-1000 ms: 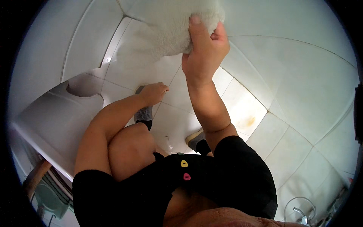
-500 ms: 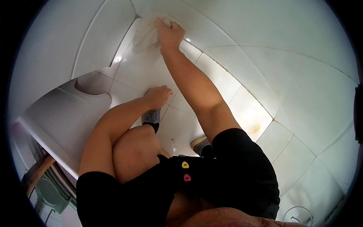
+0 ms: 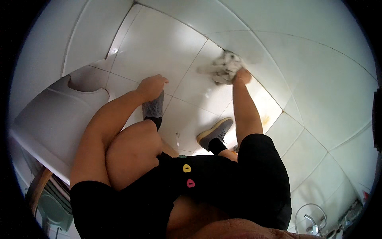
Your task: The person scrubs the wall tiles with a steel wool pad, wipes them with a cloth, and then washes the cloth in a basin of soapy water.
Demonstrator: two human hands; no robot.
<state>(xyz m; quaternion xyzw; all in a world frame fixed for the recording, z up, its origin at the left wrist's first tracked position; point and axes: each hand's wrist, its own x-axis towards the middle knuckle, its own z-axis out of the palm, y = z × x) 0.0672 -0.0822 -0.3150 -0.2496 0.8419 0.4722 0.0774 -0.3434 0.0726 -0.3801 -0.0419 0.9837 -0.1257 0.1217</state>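
Note:
A crumpled whitish cloth [image 3: 227, 67] lies bunched on the white tiled floor [image 3: 159, 44], against the foot of the right-hand wall. My right hand [image 3: 243, 76] grips its right side, arm stretched out; the fingers are partly hidden and slightly blurred. My left hand [image 3: 152, 87] hangs above my left grey shoe [image 3: 153, 104], the forearm lying across my bent knee. Its fingers are loosely curled in, and nothing shows in them.
At left stands a pale plastic or ceramic piece with a curved cutout [image 3: 51, 115]. My right shoe [image 3: 215, 132] is planted on the floor. Tiled wall [image 3: 318, 75] rises at right. A metal shower fitting [image 3: 312, 224] is at lower right, a green plastic item [image 3: 55, 211] at lower left.
My right hand has swept the cloth from the far corner rightward and nearer along the wall's foot. The left hand keeps its pose above the shoe; the view has shifted slightly.

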